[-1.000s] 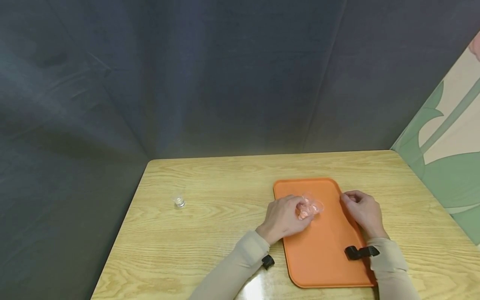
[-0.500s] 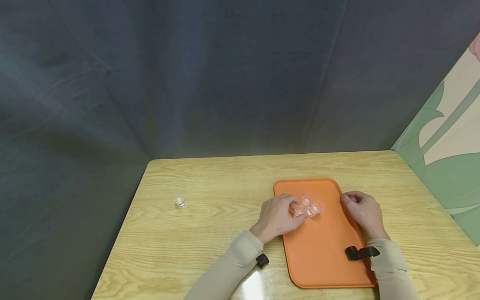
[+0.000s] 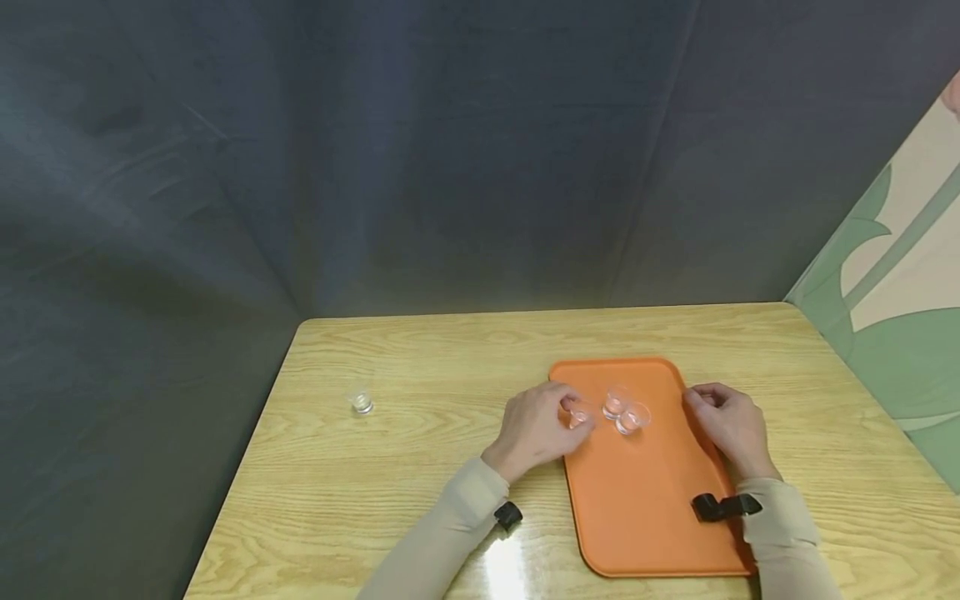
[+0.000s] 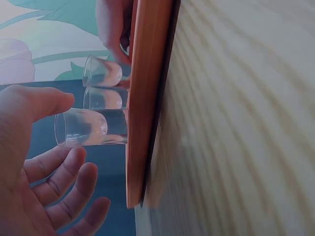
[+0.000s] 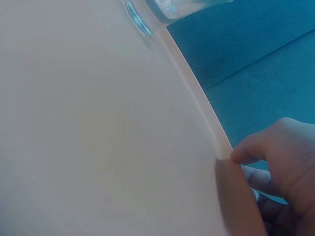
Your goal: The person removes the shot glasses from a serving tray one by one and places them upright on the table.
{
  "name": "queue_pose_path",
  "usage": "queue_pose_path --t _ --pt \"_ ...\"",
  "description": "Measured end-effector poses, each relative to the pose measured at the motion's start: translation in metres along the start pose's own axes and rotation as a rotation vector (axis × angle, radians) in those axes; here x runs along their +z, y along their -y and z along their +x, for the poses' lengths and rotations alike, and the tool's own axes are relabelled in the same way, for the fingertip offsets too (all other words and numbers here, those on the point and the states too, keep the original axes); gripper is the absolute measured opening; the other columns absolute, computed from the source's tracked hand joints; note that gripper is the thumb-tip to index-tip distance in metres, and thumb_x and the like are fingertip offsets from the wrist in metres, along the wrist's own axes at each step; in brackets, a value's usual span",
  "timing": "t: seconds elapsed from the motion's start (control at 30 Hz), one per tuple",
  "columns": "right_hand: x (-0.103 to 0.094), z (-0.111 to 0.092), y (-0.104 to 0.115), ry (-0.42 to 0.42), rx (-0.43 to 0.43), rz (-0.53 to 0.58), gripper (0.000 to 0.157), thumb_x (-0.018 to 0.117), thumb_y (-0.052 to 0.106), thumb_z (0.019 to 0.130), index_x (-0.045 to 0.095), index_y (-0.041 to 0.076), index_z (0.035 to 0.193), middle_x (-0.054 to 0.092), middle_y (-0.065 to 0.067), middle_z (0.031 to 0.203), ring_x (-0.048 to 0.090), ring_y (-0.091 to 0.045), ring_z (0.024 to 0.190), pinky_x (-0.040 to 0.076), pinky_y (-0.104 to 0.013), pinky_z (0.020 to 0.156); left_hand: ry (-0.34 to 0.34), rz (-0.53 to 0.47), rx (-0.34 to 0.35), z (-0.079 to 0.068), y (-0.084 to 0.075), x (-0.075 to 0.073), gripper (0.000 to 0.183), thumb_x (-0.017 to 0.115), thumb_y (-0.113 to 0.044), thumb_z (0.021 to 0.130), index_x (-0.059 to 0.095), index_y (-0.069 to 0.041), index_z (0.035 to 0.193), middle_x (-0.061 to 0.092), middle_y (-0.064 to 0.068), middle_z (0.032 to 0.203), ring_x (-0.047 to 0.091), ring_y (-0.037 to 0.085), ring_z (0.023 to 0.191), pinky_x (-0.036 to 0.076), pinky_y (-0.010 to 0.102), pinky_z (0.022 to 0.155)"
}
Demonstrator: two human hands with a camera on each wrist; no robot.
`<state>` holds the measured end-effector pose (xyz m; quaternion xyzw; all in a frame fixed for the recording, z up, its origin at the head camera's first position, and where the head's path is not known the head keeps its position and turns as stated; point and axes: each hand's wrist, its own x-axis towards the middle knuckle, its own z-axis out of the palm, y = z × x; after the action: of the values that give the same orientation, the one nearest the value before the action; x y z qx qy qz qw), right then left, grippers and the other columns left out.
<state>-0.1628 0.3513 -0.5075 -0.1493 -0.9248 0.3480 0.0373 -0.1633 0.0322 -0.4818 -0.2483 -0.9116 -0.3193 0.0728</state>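
Note:
My left hand [image 3: 534,429] holds a small clear shot glass [image 3: 579,415] near the left rim of an orange tray [image 3: 648,508]. In the left wrist view, the thumb lies along one side of the glass [image 4: 83,129] and the fingers along the other, near its mouth; its base is at the tray. Two similar glasses stand close together on the tray, one farther back [image 3: 616,402] and one nearer the right [image 3: 633,418]. My right hand [image 3: 731,425] pinches the tray's right rim, its thumb on top and its other fingers partly hidden outside.
Another small clear glass [image 3: 362,402] stands alone on the wooden table [image 3: 420,475], far left of the tray. A dark curtain [image 3: 480,167] hangs behind the table, and a leaf-patterned panel [image 3: 907,333] is at the right.
My left hand has moved left with one glass, separating it from the other two, which stay put on the tray. The right hand keeps its place on the rim.

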Motion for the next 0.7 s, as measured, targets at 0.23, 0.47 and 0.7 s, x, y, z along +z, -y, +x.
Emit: queue_pose_path --t 0.23,0.47,0.7 --pt "0.001 0.001 -0.002 0.002 -0.004 -0.010 0.052 0.057 0.045 0.107 0.074 -0.001 0.125 0.075 -0.020 0.110 0.064 -0.025 0.088 0.046 -0.030 0.069 -0.008 -0.007 -0.048 -0.005 0.010 -0.010 0.029 0.076 -0.046 0.092 0.079 -0.024 0.111 0.076 -0.011 0.103 0.059 -0.001 0.075 0.044 0.018 0.065" --pt "0.000 0.001 -0.002 0.008 -0.003 -0.009 0.053 0.056 0.045 0.107 0.073 -0.001 0.126 0.074 -0.020 0.109 0.064 -0.025 0.088 0.046 -0.030 0.068 -0.016 -0.003 -0.072 -0.010 0.019 -0.018 0.033 0.074 -0.051 0.094 0.080 -0.025 0.112 0.076 -0.012 0.104 0.067 0.002 0.087 0.048 0.019 0.071" --pt "0.000 0.002 -0.001 0.006 0.006 -0.011 0.053 0.055 0.046 0.107 0.073 0.000 0.126 0.074 -0.019 0.108 0.063 -0.026 0.089 0.046 -0.029 0.068 -0.025 -0.013 -0.088 -0.013 0.028 -0.027 0.036 0.074 -0.050 0.094 0.080 -0.021 0.115 0.076 -0.010 0.105 0.067 0.003 0.085 0.049 0.020 0.070"
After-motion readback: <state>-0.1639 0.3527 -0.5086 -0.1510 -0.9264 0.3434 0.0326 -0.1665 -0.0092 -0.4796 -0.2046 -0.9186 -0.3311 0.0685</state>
